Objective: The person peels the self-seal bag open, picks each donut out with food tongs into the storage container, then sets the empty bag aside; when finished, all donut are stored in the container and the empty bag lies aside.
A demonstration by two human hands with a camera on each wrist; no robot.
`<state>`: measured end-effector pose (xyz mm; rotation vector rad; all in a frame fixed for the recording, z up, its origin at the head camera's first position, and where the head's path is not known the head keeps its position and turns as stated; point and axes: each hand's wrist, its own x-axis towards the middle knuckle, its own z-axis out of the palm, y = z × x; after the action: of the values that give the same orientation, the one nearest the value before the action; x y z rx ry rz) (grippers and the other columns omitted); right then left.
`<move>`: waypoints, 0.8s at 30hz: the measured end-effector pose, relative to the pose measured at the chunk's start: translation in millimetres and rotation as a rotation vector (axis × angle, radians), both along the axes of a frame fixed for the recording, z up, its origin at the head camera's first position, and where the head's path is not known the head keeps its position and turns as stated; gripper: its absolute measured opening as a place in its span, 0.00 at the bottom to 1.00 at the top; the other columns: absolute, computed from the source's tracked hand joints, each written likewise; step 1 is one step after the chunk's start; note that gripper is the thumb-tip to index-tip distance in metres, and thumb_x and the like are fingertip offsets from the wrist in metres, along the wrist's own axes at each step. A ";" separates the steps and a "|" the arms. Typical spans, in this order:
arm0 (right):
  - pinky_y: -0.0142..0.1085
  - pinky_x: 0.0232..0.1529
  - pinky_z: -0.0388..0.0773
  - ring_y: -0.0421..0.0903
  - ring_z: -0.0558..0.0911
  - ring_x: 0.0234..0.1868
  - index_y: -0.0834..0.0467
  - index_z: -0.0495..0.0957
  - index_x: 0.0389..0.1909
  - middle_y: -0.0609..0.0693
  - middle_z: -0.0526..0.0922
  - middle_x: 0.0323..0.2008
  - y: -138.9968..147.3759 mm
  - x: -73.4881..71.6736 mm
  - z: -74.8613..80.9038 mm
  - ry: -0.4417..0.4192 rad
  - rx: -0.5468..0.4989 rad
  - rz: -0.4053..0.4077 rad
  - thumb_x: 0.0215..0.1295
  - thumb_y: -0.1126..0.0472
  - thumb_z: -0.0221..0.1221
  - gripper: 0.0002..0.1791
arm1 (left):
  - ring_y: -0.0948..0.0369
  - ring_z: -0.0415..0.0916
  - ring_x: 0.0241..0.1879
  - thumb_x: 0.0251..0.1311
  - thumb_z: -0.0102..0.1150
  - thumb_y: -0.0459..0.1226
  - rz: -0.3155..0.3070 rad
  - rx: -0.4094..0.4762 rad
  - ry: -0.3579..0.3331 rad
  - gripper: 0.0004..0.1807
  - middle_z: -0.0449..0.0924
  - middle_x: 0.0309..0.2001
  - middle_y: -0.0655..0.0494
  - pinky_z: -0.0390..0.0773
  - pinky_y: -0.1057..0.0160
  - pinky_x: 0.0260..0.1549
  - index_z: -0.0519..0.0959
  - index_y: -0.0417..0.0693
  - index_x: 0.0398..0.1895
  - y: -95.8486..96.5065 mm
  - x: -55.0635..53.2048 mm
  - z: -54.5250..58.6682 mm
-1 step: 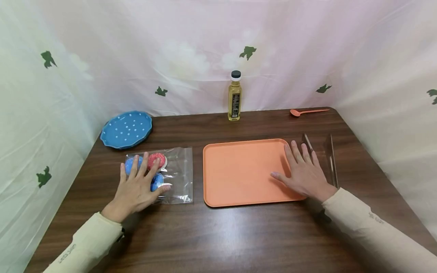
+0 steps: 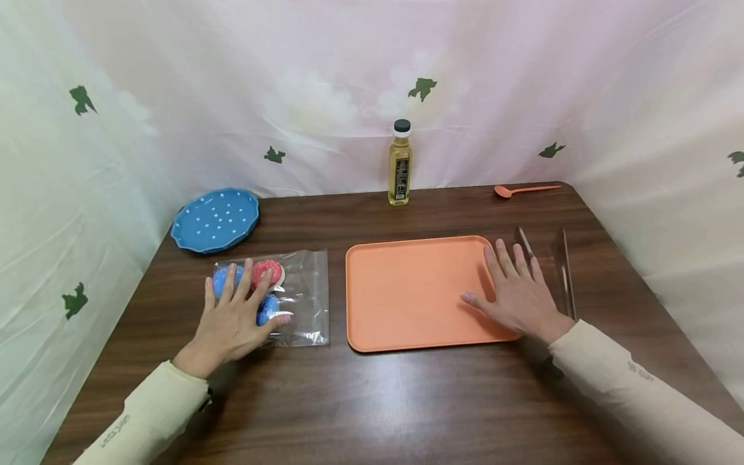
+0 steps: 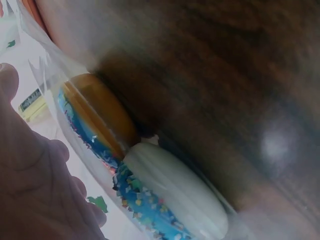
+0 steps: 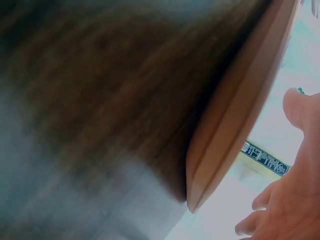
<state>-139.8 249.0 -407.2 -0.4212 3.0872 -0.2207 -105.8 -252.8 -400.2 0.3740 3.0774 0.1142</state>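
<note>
My left hand is spread over a clear plastic bag, holding nothing. Inside the bag are a red doughnut and two blue ones, partly covered by my fingers. From the side, the left wrist view shows a brown-based doughnut and a white-based doughnut with blue sprinkled tops. My right hand, fingers spread, hovers over the right edge of an orange tray. Just beyond this hand lie two long shiny metal arms, like tongs; their near end is hidden.
A blue plate with white dots sits at the back left. An oil bottle with a black cap stands upright at the back middle. An orange spoon lies at the back right. Patterned curtains enclose the wooden table.
</note>
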 end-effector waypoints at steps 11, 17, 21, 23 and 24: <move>0.68 0.69 0.35 0.74 0.42 0.74 0.65 0.41 0.79 0.69 0.42 0.77 -3.2 -1.9 4.7 -0.023 -0.018 0.006 0.66 0.24 0.48 0.60 | 0.34 0.32 0.76 0.64 0.41 0.72 -0.010 0.019 -0.031 0.52 0.35 0.79 0.35 0.26 0.28 0.65 0.50 0.50 0.81 1.6 -1.6 5.0; 0.69 0.68 0.42 0.70 0.52 0.74 0.68 0.49 0.78 0.67 0.54 0.75 -23.6 -14.3 26.2 -0.141 -0.060 0.046 0.71 0.32 0.50 0.52 | 0.32 0.41 0.74 0.74 0.37 0.63 -0.027 0.046 -0.096 0.41 0.44 0.77 0.32 0.38 0.26 0.65 0.56 0.48 0.79 -1.0 -7.9 12.9; 0.66 0.66 0.55 0.65 0.61 0.72 0.67 0.56 0.76 0.66 0.62 0.72 -45.6 -31.0 38.7 -0.185 -0.092 0.125 0.72 0.39 0.56 0.46 | 0.32 0.48 0.73 0.78 0.40 0.55 -0.037 0.060 -0.119 0.34 0.51 0.75 0.32 0.48 0.25 0.63 0.60 0.44 0.77 -3.1 -12.5 19.2; 0.63 0.65 0.61 0.63 0.64 0.71 0.65 0.55 0.77 0.64 0.63 0.72 -60.9 -40.3 44.2 -0.239 -0.112 0.151 0.72 0.40 0.57 0.45 | 0.31 0.51 0.71 0.78 0.44 0.50 -0.061 0.059 -0.111 0.32 0.54 0.74 0.31 0.53 0.26 0.62 0.62 0.43 0.76 -4.7 -14.1 21.5; 0.62 0.64 0.63 0.62 0.65 0.71 0.64 0.55 0.77 0.63 0.63 0.72 -69.5 -45.0 46.6 -0.270 -0.123 0.160 0.71 0.40 0.57 0.45 | 0.31 0.53 0.70 0.77 0.46 0.49 -0.073 0.060 -0.105 0.31 0.55 0.73 0.31 0.56 0.27 0.61 0.63 0.43 0.76 -5.4 -14.7 22.4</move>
<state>-184.8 179.5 -360.5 -0.5855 2.7697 -0.4269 -120.6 -258.2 -377.9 0.4660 2.9579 0.2163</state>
